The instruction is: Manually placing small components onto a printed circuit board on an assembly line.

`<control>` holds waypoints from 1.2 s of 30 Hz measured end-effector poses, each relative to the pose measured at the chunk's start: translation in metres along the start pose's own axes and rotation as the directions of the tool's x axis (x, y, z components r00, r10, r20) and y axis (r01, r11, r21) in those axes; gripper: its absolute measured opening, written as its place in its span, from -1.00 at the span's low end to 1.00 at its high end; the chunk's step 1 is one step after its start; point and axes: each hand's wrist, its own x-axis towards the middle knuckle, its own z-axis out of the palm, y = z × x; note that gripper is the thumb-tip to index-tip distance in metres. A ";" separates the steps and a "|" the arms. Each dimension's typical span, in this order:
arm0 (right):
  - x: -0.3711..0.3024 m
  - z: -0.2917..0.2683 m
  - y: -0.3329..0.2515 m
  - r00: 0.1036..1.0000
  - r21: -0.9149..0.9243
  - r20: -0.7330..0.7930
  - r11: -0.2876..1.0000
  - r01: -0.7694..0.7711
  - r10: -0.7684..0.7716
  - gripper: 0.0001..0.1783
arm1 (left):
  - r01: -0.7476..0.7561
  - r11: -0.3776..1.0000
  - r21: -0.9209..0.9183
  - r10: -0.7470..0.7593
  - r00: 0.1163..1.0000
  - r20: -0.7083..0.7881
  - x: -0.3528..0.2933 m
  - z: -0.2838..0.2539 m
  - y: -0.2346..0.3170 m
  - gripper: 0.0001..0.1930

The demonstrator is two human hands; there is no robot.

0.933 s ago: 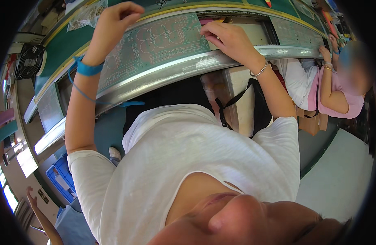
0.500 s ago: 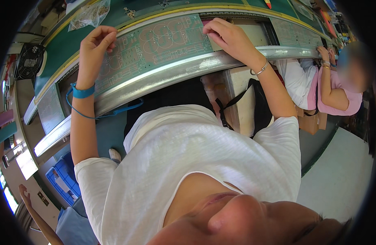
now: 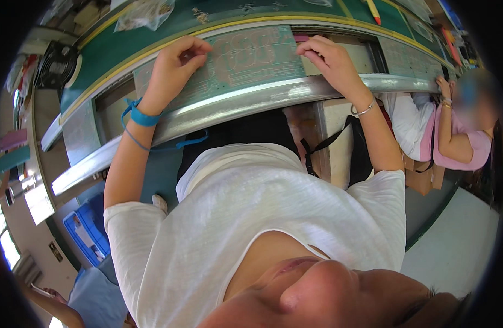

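Observation:
A green printed circuit board [image 3: 251,61] with circle outlines lies in a metal rail [image 3: 246,86] in front of me. My left hand [image 3: 177,70] is over the left part of the board, its thumb and fingers curled toward each other in a pinch. Whatever is between those fingertips is too small to make out. At the board's right edge is my right hand [image 3: 330,61], thumb and fingers drawn together; what they hold, if anything, is hidden. A blue wrist strap [image 3: 145,116] with a cord circles my left wrist, a metal bracelet [image 3: 364,107] my right.
Beyond the rail, a green bench carries a clear bag of small parts [image 3: 145,15], loose small parts [image 3: 200,15] and a red-and-yellow pointed tool [image 3: 374,12]. Other boards [image 3: 407,57] sit along the rail. A black fan [image 3: 56,65] stands left; a co-worker in pink [image 3: 464,136] sits right.
My left hand has moved right over the board, closer to the circle outlines. My right hand stays by the board's right edge. The whole view has shifted slightly.

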 end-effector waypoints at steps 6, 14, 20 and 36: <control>0.015 0.009 0.013 0.999 0.005 -0.010 0.999 0.052 -0.052 -0.83 | -0.020 0.993 0.117 0.019 1.000 0.004 0.000 -0.011 -0.014 -0.91; 0.089 0.024 0.035 0.950 0.052 -0.049 0.949 0.312 -0.309 -0.79 | 0.176 0.984 0.024 -0.175 0.983 -0.054 0.004 -0.031 -0.009 -0.92; 0.097 0.026 0.044 0.917 -0.031 0.008 0.917 0.398 -0.398 -0.79 | 0.217 0.968 -0.126 -0.217 0.976 0.011 0.001 -0.041 -0.019 -0.87; 0.075 0.014 0.058 0.880 -0.023 -0.019 0.880 0.475 -0.475 -0.87 | 0.248 0.953 -0.176 -0.251 0.968 0.004 0.004 -0.040 -0.022 -0.78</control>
